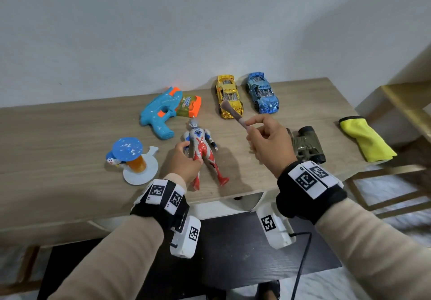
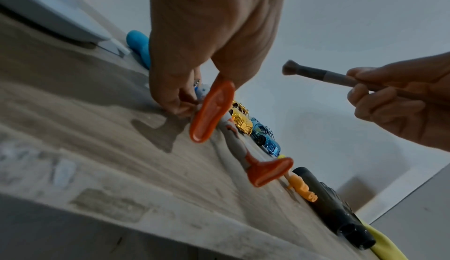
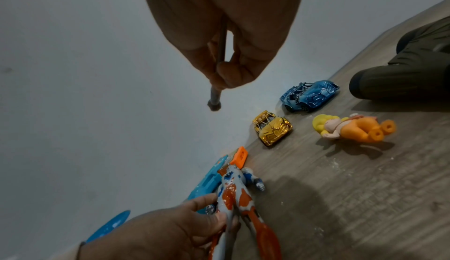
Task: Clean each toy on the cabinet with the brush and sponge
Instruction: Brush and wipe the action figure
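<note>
Pale wood-grain cabinet point(image 1: 70, 136) against a white wall; at frame centre the left hand point(image 1: 184, 162) pinches the glossy plastic figure point(image 1: 203, 150) lying flat, the right hand point(image 1: 268, 141) grips a slim round-tufted brush point(image 1: 233, 113) raised above it

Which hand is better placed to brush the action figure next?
The right hand: it already holds the brush raised just above the action figure, while the left hand grips the figure at the waist.

White-flecked red, silver and blue figure point(image 1: 202, 150); gold car point(image 1: 229, 96); blue car point(image 1: 263, 92); yellow cloth point(image 1: 366, 140).
</note>
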